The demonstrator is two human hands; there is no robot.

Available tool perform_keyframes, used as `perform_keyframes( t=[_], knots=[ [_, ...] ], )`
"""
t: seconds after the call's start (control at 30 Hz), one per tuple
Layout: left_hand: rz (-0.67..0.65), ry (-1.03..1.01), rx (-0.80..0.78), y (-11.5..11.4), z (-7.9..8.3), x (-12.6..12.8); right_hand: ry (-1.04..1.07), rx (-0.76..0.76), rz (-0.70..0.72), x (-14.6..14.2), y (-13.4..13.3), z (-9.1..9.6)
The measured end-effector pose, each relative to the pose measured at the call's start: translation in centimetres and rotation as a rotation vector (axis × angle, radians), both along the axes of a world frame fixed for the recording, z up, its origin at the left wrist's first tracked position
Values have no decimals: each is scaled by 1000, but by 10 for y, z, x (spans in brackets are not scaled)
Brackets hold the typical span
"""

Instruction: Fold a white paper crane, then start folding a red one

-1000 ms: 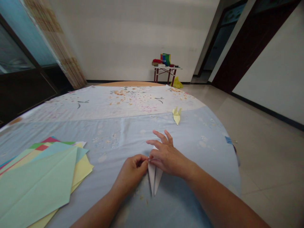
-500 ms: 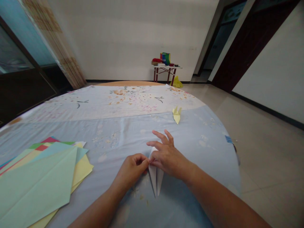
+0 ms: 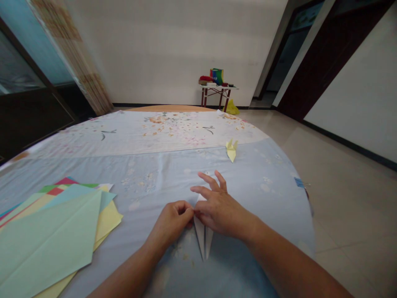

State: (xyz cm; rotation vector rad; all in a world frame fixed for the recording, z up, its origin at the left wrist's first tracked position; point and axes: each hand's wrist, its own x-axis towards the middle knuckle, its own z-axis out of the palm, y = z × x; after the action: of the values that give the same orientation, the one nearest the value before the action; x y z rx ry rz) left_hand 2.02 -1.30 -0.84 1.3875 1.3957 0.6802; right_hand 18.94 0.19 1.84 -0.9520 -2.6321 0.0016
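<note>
A folded white paper (image 3: 200,236), narrow with two long points toward me, lies on the cloth-covered table. My left hand (image 3: 173,219) pinches its left edge between thumb and index finger. From the right, my right hand (image 3: 217,207) presses thumb and index finger on the same edge, its other fingers raised and spread. The fingertips of both hands meet there, and my right hand covers much of the paper's upper part. Farther off sits a small folded yellow paper figure (image 3: 231,150) with two upright points.
A stack of coloured paper sheets (image 3: 52,236) lies at the left, pale green on top. Floral and blue cloths (image 3: 142,165) cover the round table. A clip (image 3: 299,182) grips its right edge. Against the far wall stands a small table (image 3: 218,87) with a colourful bag (image 3: 216,75).
Both hands stay at the paper's left edge with hardly any movement. The whole view has shifted very slightly.
</note>
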Motion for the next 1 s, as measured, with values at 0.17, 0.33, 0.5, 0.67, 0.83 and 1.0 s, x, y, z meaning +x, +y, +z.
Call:
perform_keyframes(
  t=[0.17,0.33,0.5,0.67,0.83,1.0],
  knots=[
    [-55,-76,-42,3,-6,-2,-16,-44,-11,1,2,0],
    [-36,-72,-7,2,-11,-2,39,-108,-26,0,6,-4],
    [38,-49,-15,2,-7,0,199,-227,-100,7,16,-12],
    [52,25,-27,1,1,2,350,-337,-243,15,32,-24],
    [-34,158,-19,0,5,-2,360,-380,-243,12,36,-31],
    [-25,477,389,-4,0,-14,372,-387,-233,9,37,-35]
  ],
)
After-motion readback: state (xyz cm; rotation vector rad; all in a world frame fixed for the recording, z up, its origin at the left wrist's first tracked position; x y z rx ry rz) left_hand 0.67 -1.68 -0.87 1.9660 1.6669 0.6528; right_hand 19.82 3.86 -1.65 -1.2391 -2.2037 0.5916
